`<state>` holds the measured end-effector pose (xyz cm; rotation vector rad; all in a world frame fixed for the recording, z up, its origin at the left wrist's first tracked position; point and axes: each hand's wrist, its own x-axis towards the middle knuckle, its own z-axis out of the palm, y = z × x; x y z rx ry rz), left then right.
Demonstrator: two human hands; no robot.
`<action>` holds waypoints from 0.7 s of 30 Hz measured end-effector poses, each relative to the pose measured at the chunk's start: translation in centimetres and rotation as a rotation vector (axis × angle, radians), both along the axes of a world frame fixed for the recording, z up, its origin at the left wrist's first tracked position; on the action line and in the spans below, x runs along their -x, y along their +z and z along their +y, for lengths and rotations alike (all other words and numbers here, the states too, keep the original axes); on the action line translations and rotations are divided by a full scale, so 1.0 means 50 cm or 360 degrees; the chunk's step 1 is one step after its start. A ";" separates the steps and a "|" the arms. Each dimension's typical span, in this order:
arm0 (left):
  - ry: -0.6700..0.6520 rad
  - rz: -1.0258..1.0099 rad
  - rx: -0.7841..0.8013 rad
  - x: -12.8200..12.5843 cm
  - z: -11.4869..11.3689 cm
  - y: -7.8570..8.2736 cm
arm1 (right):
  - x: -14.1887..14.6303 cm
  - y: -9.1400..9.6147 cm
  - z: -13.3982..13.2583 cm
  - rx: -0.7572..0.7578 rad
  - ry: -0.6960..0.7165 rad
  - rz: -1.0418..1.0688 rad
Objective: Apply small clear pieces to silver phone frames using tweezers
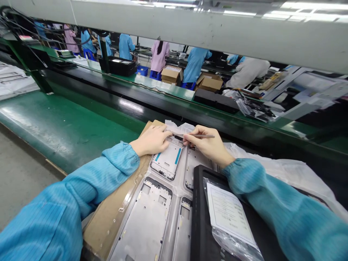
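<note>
My right hand (208, 143) is closed around metal tweezers (202, 136), whose tip points left over the top end of a phone frame (168, 157). This silver frame bears two blue strips and a dark part near its top. My left hand (153, 140) lies with fingers extended on the frame's upper left edge, fingertips close to the tweezer tip; what is under them is hidden. The frame sits in a clear plastic tray (175, 188). A larger-looking frame (146, 221) lies nearer to me, and two more are partly covered on the right.
A black case (199, 214) with a bagged paper label (228, 214) overlaps the tray's right side. Cardboard (108, 217) lies beneath the tray. White plastic sheeting (288, 168) spreads to the right. A black ledge (130, 105) runs behind; people in smocks are farther off.
</note>
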<state>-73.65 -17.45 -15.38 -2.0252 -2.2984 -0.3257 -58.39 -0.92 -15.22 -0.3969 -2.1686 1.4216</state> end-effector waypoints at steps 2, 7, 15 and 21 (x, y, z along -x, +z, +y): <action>-0.0001 -0.0006 -0.0005 0.001 0.000 0.000 | 0.001 0.000 0.000 -0.0009 0.0000 0.0003; -0.0018 0.0008 -0.0009 0.002 0.002 -0.004 | 0.002 -0.002 0.001 -0.0015 -0.0011 -0.0005; 0.0015 0.0089 0.0101 -0.003 0.004 0.008 | 0.000 -0.001 0.000 -0.0001 -0.0065 -0.0027; 0.0043 0.0148 0.0180 -0.014 0.007 0.015 | 0.000 0.003 -0.011 -0.0038 -0.0060 -0.0038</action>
